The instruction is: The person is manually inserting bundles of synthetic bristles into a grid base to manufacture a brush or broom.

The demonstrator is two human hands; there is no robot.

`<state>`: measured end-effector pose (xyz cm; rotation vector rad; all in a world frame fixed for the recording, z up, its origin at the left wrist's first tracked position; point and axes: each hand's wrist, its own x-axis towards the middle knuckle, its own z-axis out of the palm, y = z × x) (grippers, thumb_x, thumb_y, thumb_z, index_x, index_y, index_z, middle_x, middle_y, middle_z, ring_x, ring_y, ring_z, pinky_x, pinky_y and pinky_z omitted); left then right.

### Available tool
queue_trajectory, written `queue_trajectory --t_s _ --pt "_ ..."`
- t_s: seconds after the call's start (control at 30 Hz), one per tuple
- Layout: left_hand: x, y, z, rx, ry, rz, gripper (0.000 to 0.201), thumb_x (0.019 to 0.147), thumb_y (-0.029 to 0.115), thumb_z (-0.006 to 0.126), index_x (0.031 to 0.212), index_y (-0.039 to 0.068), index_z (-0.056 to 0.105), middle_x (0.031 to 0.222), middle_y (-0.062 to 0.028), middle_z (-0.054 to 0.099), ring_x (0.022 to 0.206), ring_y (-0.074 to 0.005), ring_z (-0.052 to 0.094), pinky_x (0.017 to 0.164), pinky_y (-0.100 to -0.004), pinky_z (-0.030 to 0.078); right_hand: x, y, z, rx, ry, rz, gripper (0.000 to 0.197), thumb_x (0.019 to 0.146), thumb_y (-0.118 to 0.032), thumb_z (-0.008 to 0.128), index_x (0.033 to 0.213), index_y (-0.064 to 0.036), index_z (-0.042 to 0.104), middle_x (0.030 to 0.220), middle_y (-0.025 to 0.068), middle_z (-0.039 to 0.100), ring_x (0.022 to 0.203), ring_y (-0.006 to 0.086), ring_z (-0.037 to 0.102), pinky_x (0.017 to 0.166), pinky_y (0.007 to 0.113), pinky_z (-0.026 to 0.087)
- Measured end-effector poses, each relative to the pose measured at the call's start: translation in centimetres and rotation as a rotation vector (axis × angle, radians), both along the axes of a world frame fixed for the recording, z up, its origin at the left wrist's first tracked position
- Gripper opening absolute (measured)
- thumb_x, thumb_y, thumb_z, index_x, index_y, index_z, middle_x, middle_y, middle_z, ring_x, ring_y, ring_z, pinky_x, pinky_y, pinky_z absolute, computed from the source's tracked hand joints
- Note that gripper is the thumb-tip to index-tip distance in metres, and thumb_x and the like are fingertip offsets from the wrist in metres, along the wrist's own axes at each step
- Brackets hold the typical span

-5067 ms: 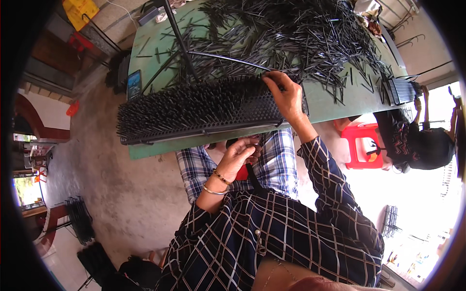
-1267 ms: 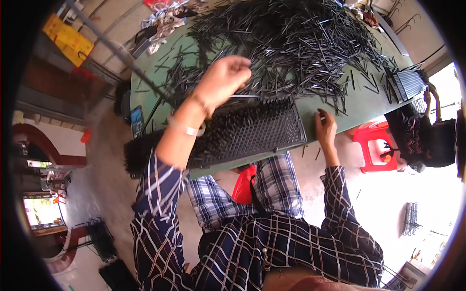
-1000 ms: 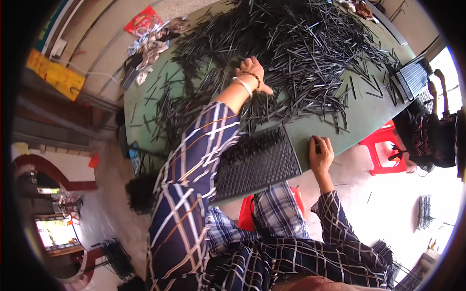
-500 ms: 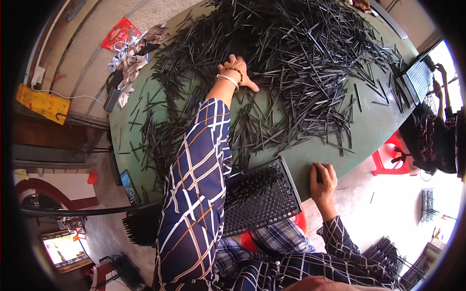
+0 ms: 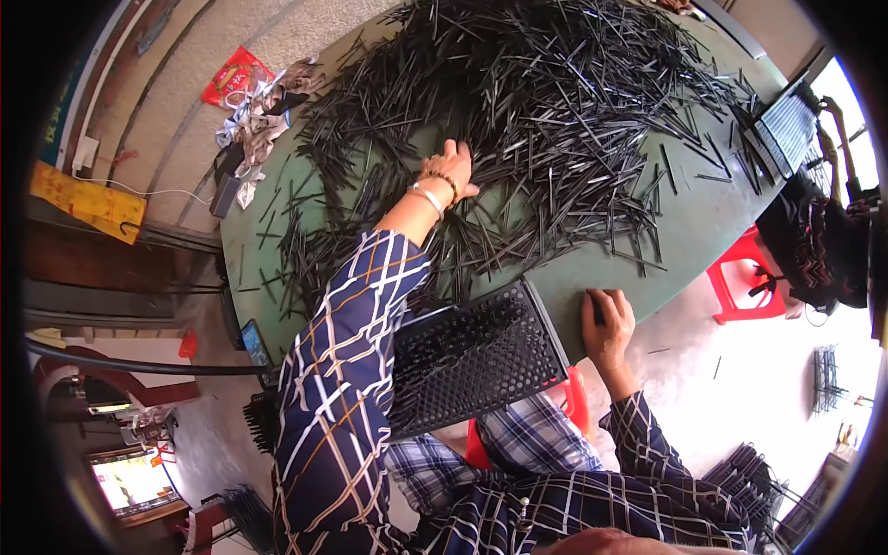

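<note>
A large heap of thin black sticks (image 5: 592, 120) covers much of the green table (image 5: 615, 301). My left hand (image 5: 449, 171) reaches over the near side of the heap, palm down. Its thumb stands apart from the fingers, whose tips rest among the sticks; no stick shows clearly in its grasp. At the table's near edge lies my right hand (image 5: 608, 324), fingers curled round something dark that I cannot make out. Between my arms a black perforated tray (image 5: 481, 361) slopes from the table edge toward my lap, with many small holes; my left sleeve covers its left part.
A phone (image 5: 254, 342) lies at the table's left edge. Crumpled cloths (image 5: 264, 129) and a red packet (image 5: 236, 77) are at the far left. A red stool (image 5: 745, 277) stands beyond the right edge, near a rack (image 5: 786, 134). Bundled black pieces (image 5: 740, 486) lie on the floor.
My left hand has drawn back toward me across the near sticks. My right hand stays at the table edge. The whole view has shifted slightly.
</note>
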<state>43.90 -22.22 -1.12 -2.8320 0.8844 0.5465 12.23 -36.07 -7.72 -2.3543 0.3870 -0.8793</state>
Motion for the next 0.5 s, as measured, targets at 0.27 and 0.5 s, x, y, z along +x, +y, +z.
queue_trajectory --t_s 0.27,0.5 --pt "-1.7 -1.2 1.5 0.052 -0.011 0.095 0.136 0.052 0.061 0.082 0.145 -0.003 0.007 0.143 -0.0201 0.030 0.128 -0.0350 0.041 0.104 -0.0493 0.032 -0.3 -0.4 -0.1 -0.013 -0.023 -0.015 0.014 0.075 -0.001 0.068 0.089 -0.0038 0.063 0.077 0.0099 0.058 0.066 0.0270 0.057 0.060 0.035 0.045" --pt "1.9 -2.6 -0.1 0.094 0.098 0.215 0.138 0.035 0.068 0.083 0.133 -0.015 0.031 0.139 -0.0273 0.034 0.131 -0.0335 0.036 0.106 -0.0351 0.036 0.1 0.3 0.5 0.021 -0.056 -0.004 0.013 0.075 -0.001 0.068 0.087 -0.0040 0.064 0.075 0.0090 0.057 0.065 0.0263 0.057 0.060 0.035 0.045"
